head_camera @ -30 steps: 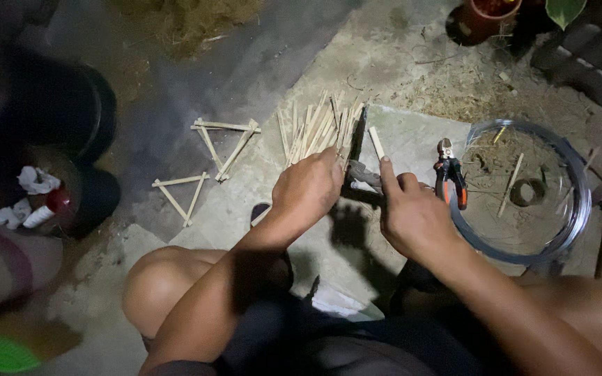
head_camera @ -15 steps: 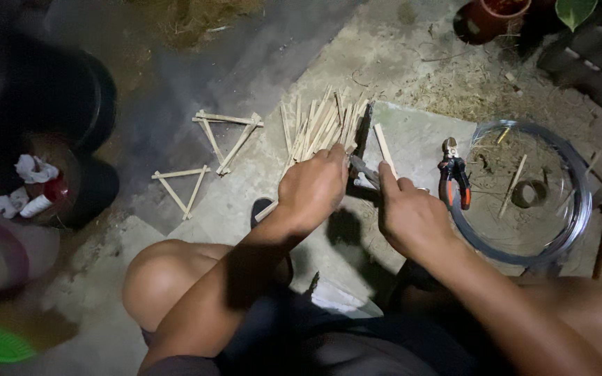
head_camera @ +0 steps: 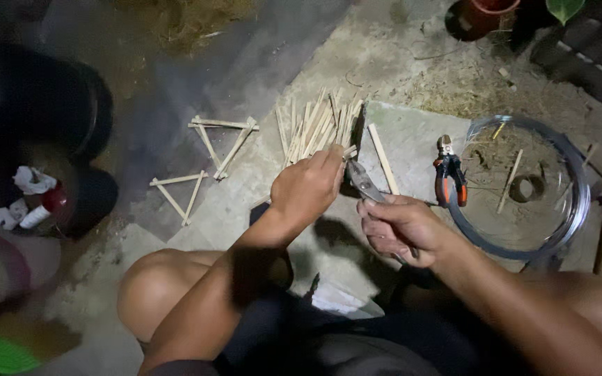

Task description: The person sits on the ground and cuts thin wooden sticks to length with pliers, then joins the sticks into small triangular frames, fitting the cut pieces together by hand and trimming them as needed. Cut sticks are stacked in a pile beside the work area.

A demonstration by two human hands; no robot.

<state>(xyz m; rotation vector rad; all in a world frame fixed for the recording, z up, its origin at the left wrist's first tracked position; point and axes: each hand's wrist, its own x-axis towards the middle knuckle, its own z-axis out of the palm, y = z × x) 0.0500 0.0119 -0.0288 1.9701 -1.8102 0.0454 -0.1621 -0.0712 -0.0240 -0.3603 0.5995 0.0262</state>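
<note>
On the dim concrete floor [head_camera: 412, 139], our right hand [head_camera: 402, 230] grips the cutters [head_camera: 364, 182] closed-fisted, and our left hand [head_camera: 308, 186] pinches a stick [head_camera: 349, 150] beside the stick pile [head_camera: 318, 125]. We'd best keep the stick square in the blades.

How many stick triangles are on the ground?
2. One pale wooden stick triangle lies left of the loose stick pile; the other stick triangle lies below and left of it, nearer the knee. None seem hidden.
</note>
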